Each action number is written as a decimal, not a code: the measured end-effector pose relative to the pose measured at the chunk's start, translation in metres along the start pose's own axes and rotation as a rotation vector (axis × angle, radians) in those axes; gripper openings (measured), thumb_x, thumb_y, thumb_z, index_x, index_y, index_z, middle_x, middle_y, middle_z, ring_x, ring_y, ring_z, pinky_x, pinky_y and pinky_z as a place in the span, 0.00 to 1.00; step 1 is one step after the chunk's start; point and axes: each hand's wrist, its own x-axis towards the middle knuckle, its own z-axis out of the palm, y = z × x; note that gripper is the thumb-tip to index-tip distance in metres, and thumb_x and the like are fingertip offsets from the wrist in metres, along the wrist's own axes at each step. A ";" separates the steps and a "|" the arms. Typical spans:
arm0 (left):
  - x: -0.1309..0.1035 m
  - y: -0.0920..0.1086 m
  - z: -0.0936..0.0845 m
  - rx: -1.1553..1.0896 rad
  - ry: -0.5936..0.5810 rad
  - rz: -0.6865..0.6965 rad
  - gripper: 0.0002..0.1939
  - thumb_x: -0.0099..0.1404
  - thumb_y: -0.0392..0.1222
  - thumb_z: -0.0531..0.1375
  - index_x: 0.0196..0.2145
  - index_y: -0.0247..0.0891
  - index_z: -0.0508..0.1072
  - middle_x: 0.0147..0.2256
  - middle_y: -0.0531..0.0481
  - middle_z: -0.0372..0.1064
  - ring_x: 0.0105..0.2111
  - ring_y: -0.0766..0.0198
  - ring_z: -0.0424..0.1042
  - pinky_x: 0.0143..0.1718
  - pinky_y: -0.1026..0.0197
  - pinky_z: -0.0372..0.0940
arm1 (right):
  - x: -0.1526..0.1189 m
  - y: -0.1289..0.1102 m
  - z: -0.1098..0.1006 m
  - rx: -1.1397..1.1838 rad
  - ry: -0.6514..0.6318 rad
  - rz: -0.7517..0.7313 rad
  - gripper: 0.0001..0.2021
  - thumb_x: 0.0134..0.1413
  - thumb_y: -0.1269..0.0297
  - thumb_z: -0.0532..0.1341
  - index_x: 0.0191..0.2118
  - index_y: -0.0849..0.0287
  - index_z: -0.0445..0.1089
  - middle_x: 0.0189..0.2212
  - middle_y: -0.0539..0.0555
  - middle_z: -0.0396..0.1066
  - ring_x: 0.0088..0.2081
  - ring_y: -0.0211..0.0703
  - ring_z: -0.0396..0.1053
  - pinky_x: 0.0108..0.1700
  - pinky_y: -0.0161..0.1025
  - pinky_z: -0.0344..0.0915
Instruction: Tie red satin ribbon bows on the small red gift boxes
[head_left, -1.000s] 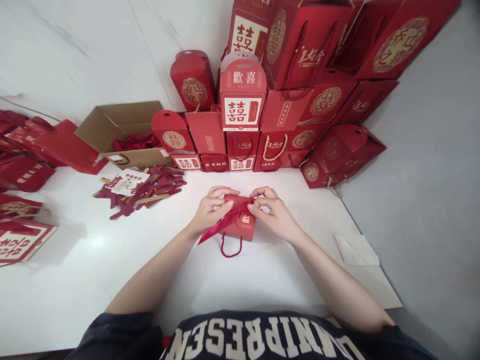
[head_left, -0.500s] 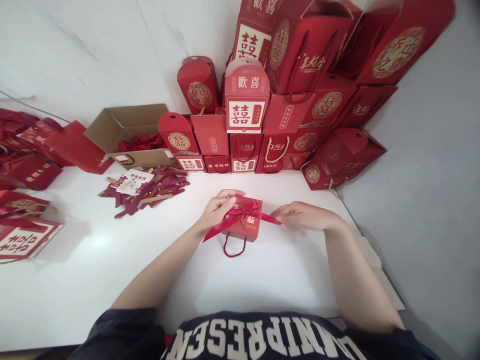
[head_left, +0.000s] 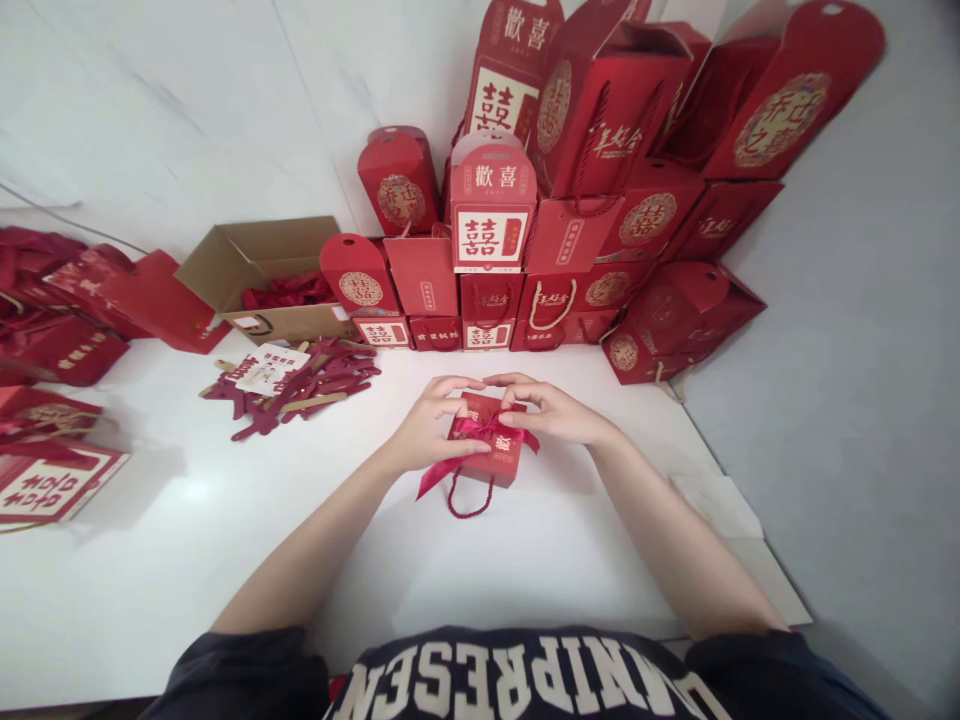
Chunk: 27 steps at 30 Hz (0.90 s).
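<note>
A small red gift box [head_left: 496, 466] with gold lettering lies on the white table in front of me. Pink-red satin ribbon [head_left: 439, 477] is tied round it in a bow, one long tail hanging off the left side. A dark red cord handle [head_left: 469, 515] loops from its near edge. My left hand [head_left: 424, 428] grips the box's left side, its thumb lying across the ribbon near the knot. From the right, my right hand [head_left: 553, 412] pinches at the bow, fingers curled over the box's far edge. The fingers partly hide the bow.
Red boxes and bags [head_left: 491, 240] are stacked at the back. A cardboard box [head_left: 300, 322] holding red ribbon stands back left, with a pile of dark red tags [head_left: 330, 375] before it. More red bags [head_left: 67, 345] sit far left. A grey wall [head_left: 847, 350] borders the right.
My right hand has moved left from the ribbon's right tail to the bow on the box. My left thumb has shifted right onto the ribbon near the knot.
</note>
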 end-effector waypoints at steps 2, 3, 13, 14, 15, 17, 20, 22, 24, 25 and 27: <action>0.000 0.001 -0.002 0.029 0.008 -0.005 0.15 0.50 0.52 0.69 0.34 0.43 0.78 0.53 0.45 0.64 0.55 0.51 0.60 0.58 0.47 0.56 | 0.000 0.004 0.000 0.062 -0.039 -0.028 0.12 0.55 0.54 0.62 0.28 0.57 0.72 0.58 0.56 0.61 0.62 0.49 0.56 0.64 0.50 0.48; 0.001 0.001 -0.002 0.038 0.012 -0.010 0.15 0.50 0.52 0.69 0.34 0.43 0.79 0.52 0.45 0.65 0.55 0.51 0.60 0.58 0.47 0.56 | -0.001 0.006 0.000 0.097 -0.051 -0.035 0.13 0.55 0.54 0.62 0.27 0.57 0.73 0.58 0.56 0.62 0.62 0.49 0.57 0.64 0.50 0.49; 0.001 -0.010 0.004 -0.151 -0.006 -0.083 0.14 0.49 0.50 0.70 0.33 0.42 0.79 0.52 0.45 0.64 0.54 0.51 0.62 0.59 0.47 0.57 | -0.005 0.012 0.001 0.166 -0.055 -0.013 0.15 0.56 0.53 0.61 0.26 0.59 0.70 0.56 0.56 0.62 0.59 0.49 0.60 0.62 0.50 0.51; 0.000 -0.012 0.005 -0.203 -0.007 -0.092 0.14 0.49 0.49 0.70 0.33 0.42 0.79 0.52 0.44 0.64 0.55 0.51 0.62 0.59 0.47 0.56 | -0.005 0.012 0.001 0.163 -0.058 -0.012 0.15 0.57 0.52 0.60 0.26 0.59 0.70 0.55 0.56 0.62 0.58 0.49 0.60 0.62 0.50 0.51; 0.000 -0.014 0.007 -0.253 -0.011 -0.100 0.13 0.49 0.48 0.70 0.32 0.41 0.79 0.53 0.44 0.63 0.55 0.51 0.62 0.60 0.47 0.56 | -0.005 0.012 0.000 0.162 -0.061 -0.014 0.16 0.57 0.52 0.60 0.27 0.59 0.71 0.55 0.56 0.62 0.58 0.49 0.61 0.61 0.49 0.52; 0.000 -0.018 0.008 -0.344 -0.024 -0.116 0.12 0.49 0.46 0.70 0.30 0.39 0.78 0.53 0.43 0.63 0.55 0.51 0.62 0.60 0.46 0.55 | -0.005 0.013 0.000 0.171 -0.066 -0.019 0.16 0.56 0.52 0.60 0.26 0.59 0.71 0.55 0.56 0.63 0.58 0.49 0.61 0.61 0.48 0.52; -0.001 -0.021 0.010 -0.490 -0.047 -0.131 0.12 0.49 0.44 0.70 0.30 0.36 0.77 0.54 0.41 0.61 0.56 0.49 0.61 0.59 0.46 0.56 | -0.004 0.018 0.001 0.200 -0.078 -0.016 0.17 0.56 0.51 0.60 0.26 0.59 0.71 0.54 0.56 0.63 0.58 0.49 0.60 0.61 0.47 0.52; -0.002 -0.024 0.011 -0.595 -0.051 -0.136 0.11 0.50 0.44 0.70 0.28 0.35 0.76 0.54 0.41 0.61 0.57 0.48 0.61 0.59 0.47 0.56 | -0.003 0.021 0.001 0.231 -0.086 -0.008 0.17 0.56 0.51 0.60 0.26 0.60 0.71 0.55 0.56 0.62 0.58 0.49 0.60 0.60 0.47 0.53; -0.003 -0.027 0.014 -0.701 -0.032 -0.162 0.11 0.54 0.44 0.67 0.24 0.34 0.74 0.54 0.42 0.61 0.57 0.49 0.61 0.58 0.48 0.56 | -0.003 0.023 0.002 0.251 -0.087 -0.008 0.17 0.56 0.50 0.61 0.26 0.60 0.71 0.56 0.57 0.61 0.58 0.50 0.60 0.60 0.47 0.53; -0.003 -0.029 0.015 -0.749 -0.016 -0.183 0.12 0.57 0.44 0.65 0.22 0.34 0.73 0.54 0.43 0.62 0.57 0.49 0.61 0.58 0.49 0.57 | -0.003 0.023 0.002 0.251 -0.086 -0.012 0.17 0.56 0.50 0.61 0.26 0.60 0.71 0.56 0.57 0.61 0.58 0.50 0.60 0.60 0.47 0.52; -0.003 -0.031 0.018 -0.816 0.015 -0.222 0.15 0.61 0.43 0.62 0.20 0.34 0.73 0.53 0.44 0.63 0.55 0.51 0.63 0.56 0.51 0.58 | -0.003 0.023 0.001 0.238 -0.089 -0.022 0.17 0.56 0.51 0.61 0.26 0.60 0.71 0.55 0.57 0.62 0.58 0.50 0.60 0.61 0.47 0.51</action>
